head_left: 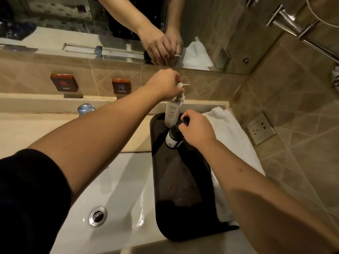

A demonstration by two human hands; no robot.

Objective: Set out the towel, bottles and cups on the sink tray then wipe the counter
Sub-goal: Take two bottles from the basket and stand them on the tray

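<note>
A long black tray [183, 189] lies on the counter to the right of the sink. At its far end stands a white pump bottle [172, 112]; my left hand [165, 85] is closed around its pump head. Just in front of it a dark bottle with a white label [174, 137] stands slightly tilted on the tray, and my right hand [198, 129] grips its black pump top. A white towel [233, 136] lies folded on the counter along the tray's right side, partly under my right forearm. No cups are in view.
The white sink basin [113, 189] with its metal drain [97, 216] is at the left. A chrome tap knob [85, 108], HOT and COLD plaques, a mirror and the tiled right wall with a socket [261, 128] surround the counter.
</note>
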